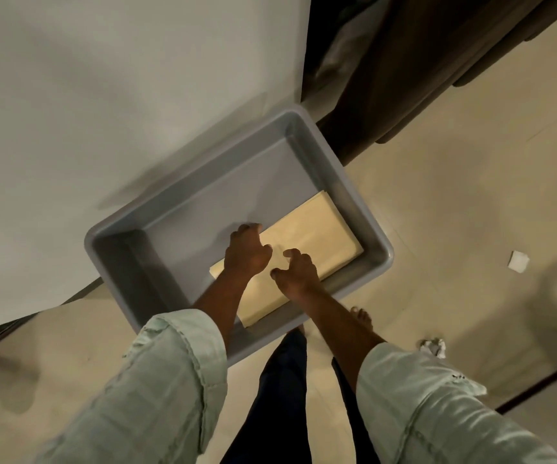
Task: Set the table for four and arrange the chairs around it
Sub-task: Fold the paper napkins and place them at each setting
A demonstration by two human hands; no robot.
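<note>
Table [103, 95] white, filling upper left of frame, pale sleeves [156, 380] lower frame, left hand [247, 254] and right hand [299, 272] at centre with fingers curled, spread over folded cream cloth [317, 239], grip cannot tell, cloth lying in grey tub [183, 209] at table corner, dark chair [404, 78] upper right.

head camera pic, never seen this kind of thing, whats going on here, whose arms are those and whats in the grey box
There is one picture, taken by a wide-angle camera on a person's head, looking down. No machine: the two arms in pale sleeves are the wearer's own. A grey tub sits on the corner of a white table, partly overhanging the tiled floor. Inside lies a folded cream cloth. The left hand and right hand are over the cloth with fingers curled; whether they grip it yet is unclear. Below you see the wearer's bare foot.
</note>
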